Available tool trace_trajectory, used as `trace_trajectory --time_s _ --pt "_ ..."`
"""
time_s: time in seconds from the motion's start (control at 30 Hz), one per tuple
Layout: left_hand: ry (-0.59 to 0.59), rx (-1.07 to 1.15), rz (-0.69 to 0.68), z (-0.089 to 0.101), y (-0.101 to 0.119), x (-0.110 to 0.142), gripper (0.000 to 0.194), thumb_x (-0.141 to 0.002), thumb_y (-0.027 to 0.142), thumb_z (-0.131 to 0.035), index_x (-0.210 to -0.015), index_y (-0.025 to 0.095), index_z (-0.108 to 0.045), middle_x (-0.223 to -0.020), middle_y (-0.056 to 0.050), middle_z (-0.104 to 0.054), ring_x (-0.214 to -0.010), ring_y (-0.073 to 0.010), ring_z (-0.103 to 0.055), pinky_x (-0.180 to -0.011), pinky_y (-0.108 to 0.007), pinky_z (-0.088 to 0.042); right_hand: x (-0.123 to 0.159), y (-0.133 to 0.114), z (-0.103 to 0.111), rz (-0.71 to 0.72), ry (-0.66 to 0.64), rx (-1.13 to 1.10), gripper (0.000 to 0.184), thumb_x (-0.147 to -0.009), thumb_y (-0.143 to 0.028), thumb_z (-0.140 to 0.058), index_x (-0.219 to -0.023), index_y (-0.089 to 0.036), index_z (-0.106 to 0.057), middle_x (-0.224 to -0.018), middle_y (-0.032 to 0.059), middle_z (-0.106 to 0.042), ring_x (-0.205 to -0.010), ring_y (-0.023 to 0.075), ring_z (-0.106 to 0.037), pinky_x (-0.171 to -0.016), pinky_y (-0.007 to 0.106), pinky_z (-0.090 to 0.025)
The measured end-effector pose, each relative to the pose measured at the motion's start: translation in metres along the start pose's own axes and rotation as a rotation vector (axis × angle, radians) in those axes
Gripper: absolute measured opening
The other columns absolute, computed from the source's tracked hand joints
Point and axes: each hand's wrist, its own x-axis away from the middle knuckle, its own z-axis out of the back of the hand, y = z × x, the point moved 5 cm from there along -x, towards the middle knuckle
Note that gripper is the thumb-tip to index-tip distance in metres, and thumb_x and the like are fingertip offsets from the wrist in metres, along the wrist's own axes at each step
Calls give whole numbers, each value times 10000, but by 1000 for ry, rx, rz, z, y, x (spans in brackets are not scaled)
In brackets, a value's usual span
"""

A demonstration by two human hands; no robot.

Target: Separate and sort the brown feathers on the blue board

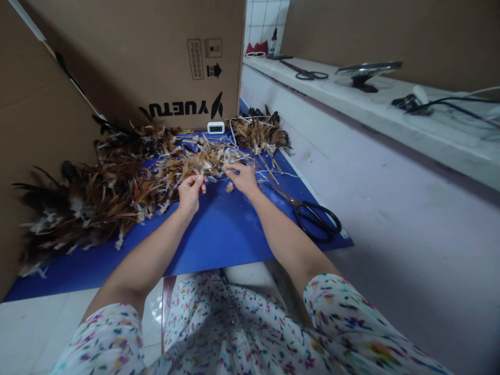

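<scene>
My left hand (190, 192) is closed in a pinch, thumb against forefinger, with a pale fluffy feather (201, 167) at its fingertips. Just to its right, my right hand (244, 178) also pinches at the near edge of a spread of brown and cream feathers (172, 169). What the right fingers hold is too small to make out. A small tan tuft (229, 187) lies on the blue board (226, 234) between the two hands. Black-handled scissors (316, 219) rest to the right of my right forearm, blades pointing toward the feathers.
Dark brown feather bunches (74, 208) cover the board's left side. Another bunch (260, 130) with thin sticks lies at the back right. A small white digital display (216, 127) stands before a large cardboard box (136, 62). A ledge (375, 99) along the right holds another pair of scissors (308, 74) and cables.
</scene>
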Motion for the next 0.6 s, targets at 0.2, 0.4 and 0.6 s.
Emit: trace_trajectory --time_s 0.2,0.4,0.6 --pt "-18 1 7 -2 0 1 309 -636 368 -792 -683 134 -596 -646 0 -635 -439 -36 -475 -419 -167 -383 1 5 7 -290 155 -604 141 -640 -195 -711 -746 -154 -627 -685 -13 -666 -651 116 -624 -712 265 -515" --pt "-64 8 45 -5 -2 3 341 -605 378 -808 -687 130 -588 -658 -5 -642 -438 -39 -483 -417 -171 -387 11 -12 1 -406 -60 -799 180 -674 -144 -642 -837 -173 -573 -596 -54 -618 -532 113 -617 -561 246 -501" --pt "-91 12 48 -7 -3 4 315 -618 366 -806 -692 135 -605 -668 -5 -644 -436 -39 -482 -414 -172 -391 17 -23 -3 -409 -238 -792 153 -740 -110 -552 -851 -151 -649 -589 -36 -612 -503 93 -579 -498 220 -477"
